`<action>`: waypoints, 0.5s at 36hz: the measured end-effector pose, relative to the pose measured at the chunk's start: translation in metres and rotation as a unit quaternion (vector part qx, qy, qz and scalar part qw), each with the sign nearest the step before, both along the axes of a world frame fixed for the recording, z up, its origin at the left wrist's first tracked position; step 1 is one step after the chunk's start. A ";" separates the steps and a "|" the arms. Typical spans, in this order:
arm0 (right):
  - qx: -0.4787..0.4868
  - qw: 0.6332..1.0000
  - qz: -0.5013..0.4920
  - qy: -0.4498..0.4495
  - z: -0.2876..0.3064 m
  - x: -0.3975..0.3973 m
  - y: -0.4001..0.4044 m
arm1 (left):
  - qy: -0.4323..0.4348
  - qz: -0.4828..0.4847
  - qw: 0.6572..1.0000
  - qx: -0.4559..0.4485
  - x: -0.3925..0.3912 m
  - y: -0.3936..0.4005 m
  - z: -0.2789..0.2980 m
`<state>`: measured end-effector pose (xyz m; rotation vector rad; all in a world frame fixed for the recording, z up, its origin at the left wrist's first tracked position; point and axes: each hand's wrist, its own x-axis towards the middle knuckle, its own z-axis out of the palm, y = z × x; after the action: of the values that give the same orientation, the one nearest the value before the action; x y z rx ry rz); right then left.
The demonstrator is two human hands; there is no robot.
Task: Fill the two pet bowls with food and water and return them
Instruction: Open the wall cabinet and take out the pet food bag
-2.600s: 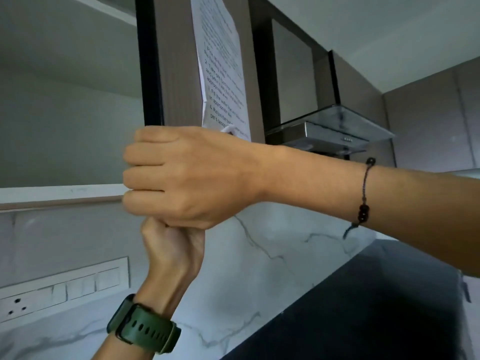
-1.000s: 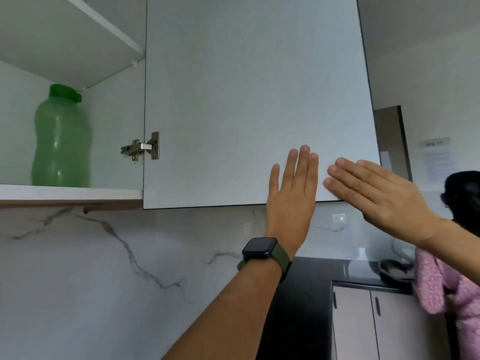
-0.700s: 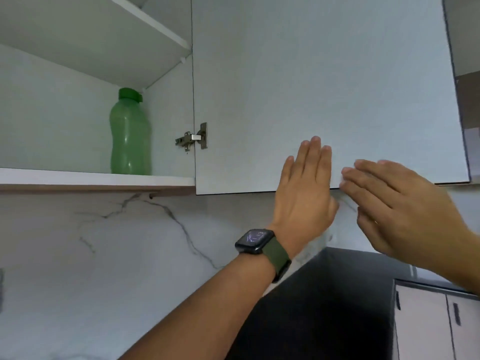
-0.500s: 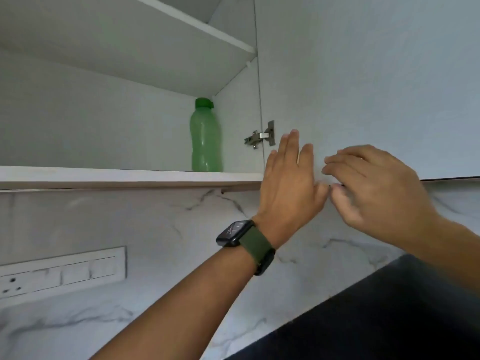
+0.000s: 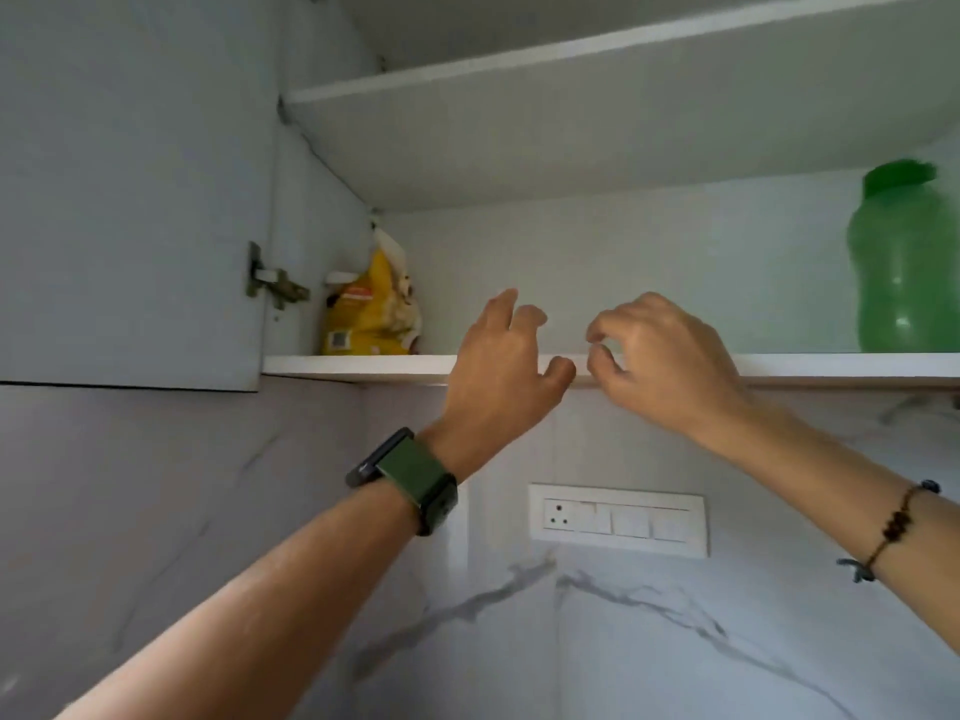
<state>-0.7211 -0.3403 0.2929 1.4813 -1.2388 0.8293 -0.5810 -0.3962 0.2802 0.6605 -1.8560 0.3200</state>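
Left hand [image 5: 506,363] and right hand [image 5: 657,361] raised side by side at white cupboard shelf [image 5: 831,362], fingers loosely curled, empty | yellow food bag [image 5: 371,314] far left on shelf | green plastic bottle [image 5: 904,262] far right

A home kitchen: open wall cupboard [image 5: 571,148], marble-look backsplash [image 5: 623,641], switch panel [image 5: 618,519].

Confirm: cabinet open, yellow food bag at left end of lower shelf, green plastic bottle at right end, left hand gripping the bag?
Wrong on the grip. The head view shows the left hand empty, raised in front of the white lower shelf edge, apart from the yellow food bag. Bag left and green plastic bottle right are correct.
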 end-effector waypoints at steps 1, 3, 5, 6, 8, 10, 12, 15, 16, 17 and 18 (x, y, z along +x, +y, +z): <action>0.011 1.000 0.016 -0.008 0.002 0.010 -0.012 | 0.007 0.011 1.000 0.005 0.014 -0.004 0.002; 0.028 0.998 0.046 -0.028 0.005 0.030 -0.035 | 0.017 0.023 0.999 0.031 0.038 -0.014 0.008; 0.040 0.995 0.081 -0.050 0.009 0.048 -0.058 | 0.032 0.023 0.997 0.070 0.058 -0.025 0.013; 0.050 0.993 0.094 -0.060 0.011 0.056 -0.071 | 0.042 0.018 0.995 0.087 0.067 -0.031 0.014; 0.072 0.988 0.111 -0.078 0.017 0.070 -0.093 | 0.060 0.011 0.992 0.109 0.082 -0.043 0.017; 0.094 0.982 0.126 -0.100 0.024 0.082 -0.113 | 0.065 0.007 0.990 0.124 0.094 -0.052 0.020; 0.124 0.976 0.130 -0.120 0.032 0.092 -0.130 | 0.072 -0.005 0.987 0.144 0.100 -0.063 0.025; 0.189 0.963 0.121 -0.146 0.044 0.101 -0.150 | 0.095 -0.013 0.983 0.158 0.104 -0.084 0.037; 0.208 0.959 0.123 -0.152 0.049 0.103 -0.156 | 0.098 -0.017 0.982 0.159 0.105 -0.092 0.040; 0.221 0.955 0.127 -0.155 0.053 0.106 -0.161 | 0.100 -0.022 0.983 0.154 0.106 -0.100 0.042; 0.232 0.951 0.132 -0.157 0.058 0.108 -0.166 | 0.099 -0.023 0.983 0.150 0.106 -0.109 0.044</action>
<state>-0.6129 -0.5063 0.3506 1.9809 -1.5705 1.0284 -0.4749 -0.5048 0.3245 0.8216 -1.7387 -0.0585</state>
